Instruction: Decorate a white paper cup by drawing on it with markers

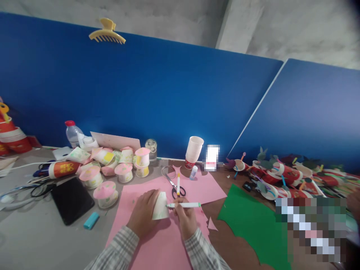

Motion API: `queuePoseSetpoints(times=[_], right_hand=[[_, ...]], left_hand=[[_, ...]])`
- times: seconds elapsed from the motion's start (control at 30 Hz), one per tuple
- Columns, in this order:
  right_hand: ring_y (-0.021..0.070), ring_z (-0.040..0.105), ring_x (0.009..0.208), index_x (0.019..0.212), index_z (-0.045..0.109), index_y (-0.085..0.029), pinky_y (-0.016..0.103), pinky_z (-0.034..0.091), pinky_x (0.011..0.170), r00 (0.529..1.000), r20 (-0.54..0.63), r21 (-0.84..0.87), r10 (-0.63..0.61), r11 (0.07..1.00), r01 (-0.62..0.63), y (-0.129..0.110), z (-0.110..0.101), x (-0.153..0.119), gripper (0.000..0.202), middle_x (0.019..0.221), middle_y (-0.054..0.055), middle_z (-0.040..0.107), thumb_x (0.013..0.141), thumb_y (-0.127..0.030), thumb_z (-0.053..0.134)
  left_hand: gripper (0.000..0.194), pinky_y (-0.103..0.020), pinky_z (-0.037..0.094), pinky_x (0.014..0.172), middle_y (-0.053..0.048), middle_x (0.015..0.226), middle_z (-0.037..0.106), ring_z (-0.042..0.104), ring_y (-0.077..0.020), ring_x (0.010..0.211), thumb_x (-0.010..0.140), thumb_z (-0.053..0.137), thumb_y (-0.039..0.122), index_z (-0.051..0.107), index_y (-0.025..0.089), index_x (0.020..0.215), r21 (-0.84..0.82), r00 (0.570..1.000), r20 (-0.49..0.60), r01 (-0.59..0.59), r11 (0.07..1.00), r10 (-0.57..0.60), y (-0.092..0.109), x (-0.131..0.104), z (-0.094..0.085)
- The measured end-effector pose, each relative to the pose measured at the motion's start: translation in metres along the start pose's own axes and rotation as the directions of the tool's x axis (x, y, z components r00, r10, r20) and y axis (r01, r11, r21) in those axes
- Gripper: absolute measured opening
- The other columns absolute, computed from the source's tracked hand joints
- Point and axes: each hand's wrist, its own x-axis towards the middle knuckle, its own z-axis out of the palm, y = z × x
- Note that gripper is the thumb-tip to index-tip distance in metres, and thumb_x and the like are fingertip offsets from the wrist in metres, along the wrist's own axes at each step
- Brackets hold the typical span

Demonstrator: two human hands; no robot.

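My left hand [145, 211] is wrapped round a white paper cup [161, 206] that lies on its side and has faint green marks on it. In my right hand [186, 219] is a white marker pen [188, 205] with a green end, its tip pointing left at the cup's side. Whether the tip touches the cup I cannot tell. Both hands are over pink paper [157, 247]. Just beyond them lie scissors [174, 184] with black handles and a yellow-and-white marker [178, 183].
Decorated cups with pink tops [105, 193] crowd the left, near a black tablet [72, 200] and a turquoise highlighter [91, 220]. Stacked white cups [194, 150] and a small glue bottle [193, 173] stand behind. Green paper [253, 225] and red cup crafts [289, 174] are to the right.
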Motion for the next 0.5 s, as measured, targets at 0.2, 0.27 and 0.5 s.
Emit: queuePoseSetpoints(times=[0.2,0.27,0.5], right_hand=[[0.0113,0.04,0.033,0.05,0.061,-0.017,0.019,0.033,0.034,0.997,0.044,-0.005,0.063,0.998,-0.063,-0.0025,-0.0015,-0.0007,0.012,0.034,-0.006,0.047,0.061,-0.019,0.056],[0.0111,0.039,0.033,0.049,0.062,-0.017,0.018,0.032,0.034,0.996,0.048,-0.008,0.072,0.997,-0.072,-0.0024,-0.0022,-0.0014,0.012,0.034,-0.006,0.047,0.06,-0.018,0.056],[0.0116,0.04,0.034,0.05,0.062,-0.018,0.018,0.033,0.036,0.994,0.059,-0.005,0.092,0.996,-0.092,0.0023,-0.0031,-0.0026,0.011,0.035,-0.006,0.048,0.059,-0.019,0.055]], left_hand=[[0.075,-0.04,0.044,0.083,-0.005,0.112,0.05,0.048,-0.0255,0.101,0.06,0.061,0.049,0.026,0.025,0.121,-0.033,1.0,0.019,0.012,0.999,-0.011,-0.0004,-0.0008,-0.0006],[0.074,-0.042,0.043,0.083,-0.006,0.112,0.051,0.048,-0.0262,0.101,0.06,0.06,0.05,0.026,0.026,0.121,-0.04,1.0,0.019,0.016,0.999,-0.016,-0.0002,-0.0009,-0.001],[0.074,-0.039,0.044,0.082,-0.006,0.11,0.052,0.049,-0.025,0.099,0.061,0.059,0.053,0.028,0.024,0.121,-0.016,1.0,0.016,0.011,1.0,-0.011,0.0012,-0.0003,-0.0027]])
